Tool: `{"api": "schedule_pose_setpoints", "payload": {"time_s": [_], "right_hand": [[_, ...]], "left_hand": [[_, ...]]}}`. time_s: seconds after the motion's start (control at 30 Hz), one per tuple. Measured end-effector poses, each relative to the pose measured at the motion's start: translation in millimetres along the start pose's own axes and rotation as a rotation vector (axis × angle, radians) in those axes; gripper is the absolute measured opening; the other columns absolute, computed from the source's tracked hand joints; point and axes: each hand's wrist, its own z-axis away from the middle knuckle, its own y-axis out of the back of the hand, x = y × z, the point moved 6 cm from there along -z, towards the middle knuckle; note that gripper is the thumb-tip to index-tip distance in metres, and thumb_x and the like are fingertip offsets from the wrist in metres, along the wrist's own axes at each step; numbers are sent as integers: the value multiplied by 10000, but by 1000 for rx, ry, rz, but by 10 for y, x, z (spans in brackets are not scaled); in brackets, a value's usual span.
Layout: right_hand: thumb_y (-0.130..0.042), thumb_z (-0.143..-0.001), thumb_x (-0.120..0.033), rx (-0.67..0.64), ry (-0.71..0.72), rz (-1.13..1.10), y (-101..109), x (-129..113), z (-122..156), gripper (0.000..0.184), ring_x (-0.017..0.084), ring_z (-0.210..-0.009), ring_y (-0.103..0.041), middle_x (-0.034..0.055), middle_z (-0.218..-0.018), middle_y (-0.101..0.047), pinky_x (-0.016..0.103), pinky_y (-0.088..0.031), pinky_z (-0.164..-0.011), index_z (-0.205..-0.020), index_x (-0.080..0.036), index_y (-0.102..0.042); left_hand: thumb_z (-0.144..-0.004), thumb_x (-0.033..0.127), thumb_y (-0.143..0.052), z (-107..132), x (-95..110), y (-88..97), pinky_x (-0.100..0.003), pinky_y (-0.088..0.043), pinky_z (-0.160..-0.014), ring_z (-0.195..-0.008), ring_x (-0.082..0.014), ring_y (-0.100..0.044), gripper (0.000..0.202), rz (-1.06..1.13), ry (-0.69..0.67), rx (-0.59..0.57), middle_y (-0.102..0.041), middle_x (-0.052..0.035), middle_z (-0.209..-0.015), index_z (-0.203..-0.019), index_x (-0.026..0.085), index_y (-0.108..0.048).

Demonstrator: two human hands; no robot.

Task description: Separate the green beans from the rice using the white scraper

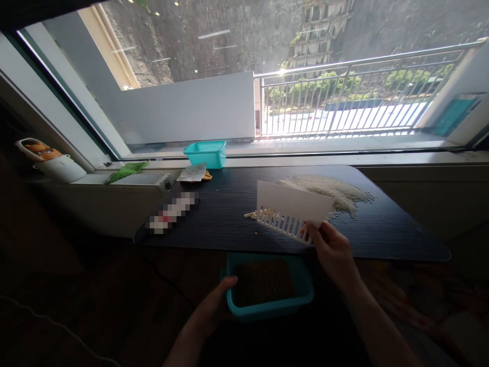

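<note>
My right hand [331, 251] grips a white slotted plastic scoop [292, 210] by its lower right corner and holds it tilted over the dark table [382, 229]. A few yellowish grains lie at the scoop's left end. Behind it spreads a heap of white rice [324, 189]. My left hand [214, 308] holds the left rim of a teal tub [269, 305] below the table's front edge. The tub holds brown grains.
A second teal tub [205, 154] stands at the table's far edge by the window, beside a silvery packet [192, 174]. A blurred-out flat object [172, 212] lies at the table's left. A white appliance [57, 164] and a green cloth [126, 170] sit on the left ledge.
</note>
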Motion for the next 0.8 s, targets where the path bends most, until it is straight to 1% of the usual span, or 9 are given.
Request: {"api": "schedule_pose_setpoints", "payload": {"time_s": [0.1, 0.17, 0.3, 0.33, 0.4, 0.5, 0.57, 0.7, 0.8], "right_hand": [[-586, -771, -449, -139, 42, 20, -218, -40, 29, 279, 145, -613, -573, 8, -651, -637, 227, -464, -557, -743, -176, -634], [-572, -789, -437, -230, 64, 44, -280, -60, 131, 275, 144, -618, -573, 10, -667, -642, 221, -462, -551, -755, -173, -641], [-568, -792, -420, -323, 84, 128, -173, -109, 376, 261, 146, -602, -585, 9, -684, -669, 214, -471, -534, -782, -179, -668], [-575, -783, -418, -301, 89, 141, -103, -130, 401, 252, 146, -591, -589, 6, -673, -672, 213, -475, -530, -771, -184, -669], [-593, -757, -419, -185, 94, 157, 68, -174, 373, 232, 154, -580, -600, 3, -651, -675, 219, -486, -531, -747, -197, -659], [-604, -738, -421, 52, 75, 198, 301, -204, 186, 212, 171, -604, -621, 8, -649, -674, 242, -501, -569, -728, -212, -633], [-594, -749, -426, 139, 64, 214, 367, -188, 24, 214, 174, -614, -623, 11, -647, -665, 251, -498, -583, -723, -215, -621], [-584, -751, -451, 126, 71, 201, 325, -88, -233, 249, 176, -596, -610, 18, -624, -646, 262, -484, -565, -708, -207, -605], [-572, -754, -467, 88, 75, 183, 263, -20, -286, 275, 171, -599, -599, 20, -630, -642, 267, -478, -574, -718, -196, -603]], "left_hand": [[-801, 408, -562, 26, 26, 23, -381, -539, -754, -1026, -281, -615, 581, 13, -9, -5, -644, -132, -1152, -1281, 95, -468], [-798, 411, -564, 41, 35, 69, -385, -540, -754, -1037, -286, -612, 597, 19, -14, 7, -641, -134, -1159, -1294, 98, -455], [-778, 429, -590, 69, 19, 205, -382, -545, -744, -1012, -291, -625, 621, 33, -25, 64, -645, -141, -1152, -1289, 98, -468], [-771, 436, -601, 76, 15, 227, -380, -546, -740, -1006, -292, -628, 626, 30, -34, 71, -645, -143, -1150, -1282, 96, -477], [-762, 447, -614, 82, 13, 232, -376, -547, -736, -1013, -296, -624, 629, 15, -53, 57, -640, -146, -1160, -1267, 93, -494], [-764, 448, -615, 67, 12, 190, -379, -547, -738, -1042, -304, -609, 615, -8, -59, 28, -631, -146, -1178, -1253, 91, -508], [-765, 442, -616, 38, 9, 157, -383, -543, -760, -1051, -302, -605, 603, -6, -47, 17, -632, -143, -1178, -1244, 90, -516], [-767, 425, -615, -24, -2, 123, -387, -531, -814, -1042, -286, -614, 559, 15, -14, -5, -649, -125, -1154, -1215, 98, -545], [-770, 420, -610, -41, -4, 116, -387, -519, -843, -1039, -279, -617, 546, 25, -5, -37, -657, -120, -1140, -1206, 97, -554]]}}
